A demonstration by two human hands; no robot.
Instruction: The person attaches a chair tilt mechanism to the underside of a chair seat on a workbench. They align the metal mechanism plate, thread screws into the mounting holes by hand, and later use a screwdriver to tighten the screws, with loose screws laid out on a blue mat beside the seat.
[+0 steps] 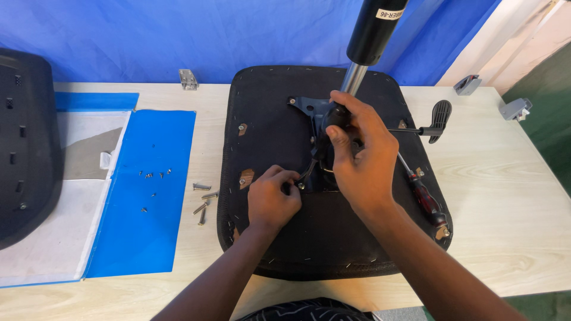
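An upturned black chair seat (pixel 279 238) lies on the wooden table (pixel 505 196), with a black metal mechanism plate (pixel 309 107) and a gas lift cylinder (pixel 369 35) standing up from it. My right hand (pixel 360 154) grips the black handle of a screwdriver (pixel 334 116) held upright over the plate. My left hand (pixel 270 196) pinches at a small bolt by the plate's near left corner, beside the tool's tip. The tip itself is hidden by my fingers.
A red-and-black screwdriver (pixel 425 196) rests on the seat's right side, below the black lever paddle (pixel 440 116). Several loose screws (pixel 202 199) lie left of the seat, more on a blue sheet (pixel 148 196). A black chair back (pixel 24 148) sits at far left.
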